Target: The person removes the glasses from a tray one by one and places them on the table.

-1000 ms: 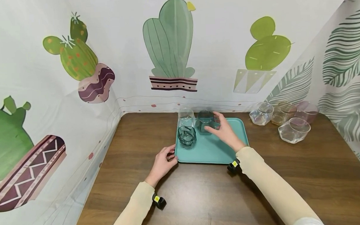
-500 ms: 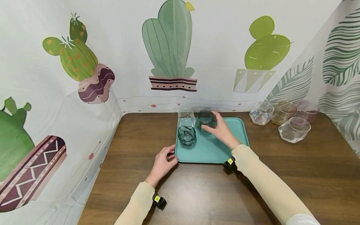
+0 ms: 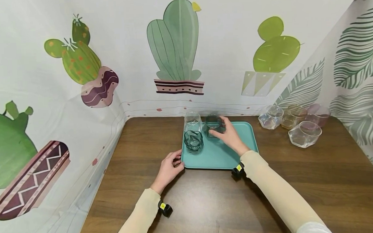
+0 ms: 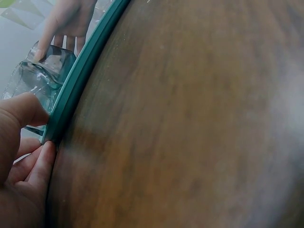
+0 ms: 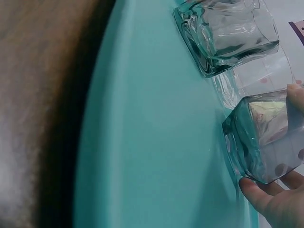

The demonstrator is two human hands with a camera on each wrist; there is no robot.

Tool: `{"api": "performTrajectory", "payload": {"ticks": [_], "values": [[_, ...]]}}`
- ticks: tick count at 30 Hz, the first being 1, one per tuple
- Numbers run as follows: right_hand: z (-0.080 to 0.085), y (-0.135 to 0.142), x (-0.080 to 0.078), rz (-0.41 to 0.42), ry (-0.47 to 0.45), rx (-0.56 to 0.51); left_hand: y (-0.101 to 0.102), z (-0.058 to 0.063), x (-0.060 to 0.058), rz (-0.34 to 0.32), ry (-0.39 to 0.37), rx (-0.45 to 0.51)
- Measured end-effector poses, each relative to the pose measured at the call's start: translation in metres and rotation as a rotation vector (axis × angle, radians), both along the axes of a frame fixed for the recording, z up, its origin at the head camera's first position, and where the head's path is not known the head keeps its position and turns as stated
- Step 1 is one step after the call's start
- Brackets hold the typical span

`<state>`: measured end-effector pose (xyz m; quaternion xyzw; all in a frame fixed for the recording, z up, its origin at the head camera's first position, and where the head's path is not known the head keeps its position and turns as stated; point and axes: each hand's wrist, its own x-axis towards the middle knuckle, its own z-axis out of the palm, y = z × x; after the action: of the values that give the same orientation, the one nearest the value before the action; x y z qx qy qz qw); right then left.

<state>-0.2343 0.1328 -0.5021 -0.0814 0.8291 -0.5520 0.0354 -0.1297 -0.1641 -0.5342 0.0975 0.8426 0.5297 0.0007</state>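
Note:
My right hand [image 3: 231, 135] holds a smoky grey glass [image 3: 213, 125] by its sides, thumb in front and fingers round the right. That glass is at the back of a turquoise tray [image 3: 218, 158]; in the right wrist view its angular grey base [image 5: 242, 142] is right at the tray surface. On the tray's left side are a wavy dark-green glass [image 3: 193, 141] and, behind it, a clear glass [image 3: 192, 119]. At the front left corner my left hand [image 3: 168, 168] pinches the tray's rim [image 4: 78, 71], thumb over the edge and fingers outside.
To the right on the wooden table [image 3: 144, 138] stand several glasses: an iridescent one [image 3: 271, 117], an amber one [image 3: 293, 117], a pinkish one [image 3: 317, 116] and a clear faceted one [image 3: 305, 135]. A cactus-print cloth [image 3: 224, 60] hangs behind the table's back edge.
My right hand has shifted slightly left and its thumb has come further across the front of the smoky grey glass. My left hand and the tray have stayed put.

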Motion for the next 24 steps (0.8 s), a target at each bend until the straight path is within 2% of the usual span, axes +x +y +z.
{"api": "performTrajectory", "payload": {"ticks": [10,24], "values": [[-0.001,0.007,0.010,0.013,0.038,-0.047,0.000,0.000,0.000,0.000,0.003,-0.013],[0.000,0.029,0.040,-0.005,0.026,-0.021,0.000,0.001,0.002,-0.003,-0.005,-0.026]]}}
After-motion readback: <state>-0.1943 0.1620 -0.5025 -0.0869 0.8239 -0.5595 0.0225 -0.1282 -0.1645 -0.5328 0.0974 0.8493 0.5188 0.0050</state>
